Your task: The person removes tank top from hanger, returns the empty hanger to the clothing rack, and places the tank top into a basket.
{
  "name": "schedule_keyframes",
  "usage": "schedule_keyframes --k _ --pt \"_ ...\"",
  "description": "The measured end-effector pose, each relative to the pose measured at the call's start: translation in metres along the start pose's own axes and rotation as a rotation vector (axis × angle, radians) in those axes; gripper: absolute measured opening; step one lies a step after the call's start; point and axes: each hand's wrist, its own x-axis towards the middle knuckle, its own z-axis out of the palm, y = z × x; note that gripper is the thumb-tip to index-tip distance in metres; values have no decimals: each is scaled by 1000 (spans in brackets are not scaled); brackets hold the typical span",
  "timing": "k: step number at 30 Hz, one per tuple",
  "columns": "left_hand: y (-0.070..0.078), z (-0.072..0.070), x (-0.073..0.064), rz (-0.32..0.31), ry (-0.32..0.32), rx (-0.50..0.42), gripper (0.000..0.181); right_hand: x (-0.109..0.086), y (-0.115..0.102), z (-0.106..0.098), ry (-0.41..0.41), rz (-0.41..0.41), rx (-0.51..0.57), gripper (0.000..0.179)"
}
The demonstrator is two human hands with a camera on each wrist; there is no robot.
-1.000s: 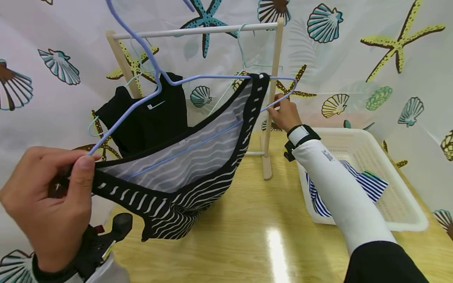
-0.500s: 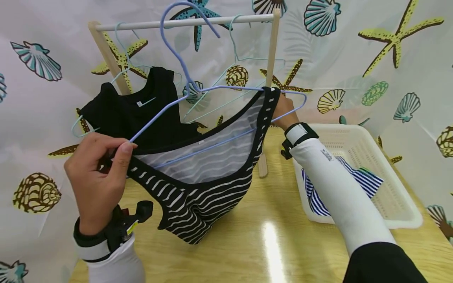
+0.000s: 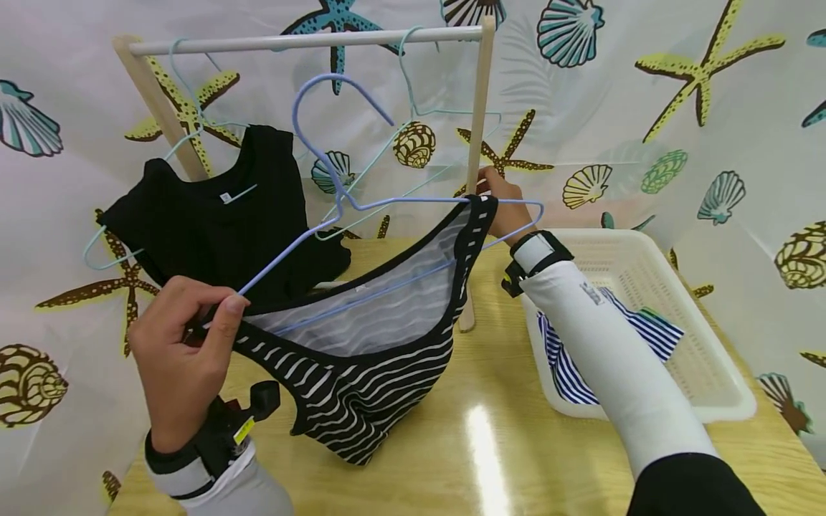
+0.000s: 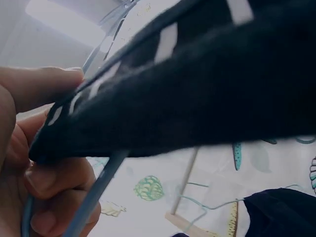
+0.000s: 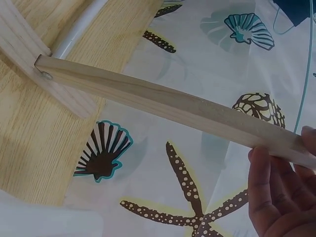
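Note:
A blue clothes hanger runs through a black-and-white striped top, which hangs from it with its neckline spread. My left hand pinches the hanger's near arm together with the top's shoulder strap. In the left wrist view, the dark strap fills much of the picture, with fingers curled round hanger and cloth. Behind the hanger's far end, my right hand grips the wooden post of the clothes rack. The right wrist view shows its fingers wrapped on that post.
On the rack's rail, a mint hanger carries a black top. Another mint hanger hangs bare near the right post. To the right, a white basket holds blue-and-white striped cloth. A patterned curtain hangs behind.
The left hand and blue hanger have moved away from the camera, the hook dropping below the rail. My right hand has gone from the hanger's end to the rack post.

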Motion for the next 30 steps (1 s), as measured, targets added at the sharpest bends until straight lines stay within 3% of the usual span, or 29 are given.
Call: schedule_keyframes --k 10,20,25,30 --pt "-13 3 -17 -20 -33 -25 12 -4 -1 3 -11 -20 56 36" --pt "-20 1 -17 -35 -28 -36 13 -3 -5 -7 -86 0 69 37" --pt "-23 1 -15 -31 -37 -39 11 -5 -7 -22 -137 90 161 45" --pt "-25 2 -17 -10 -39 -41 13 -26 -22 -46 -98 160 300 50"
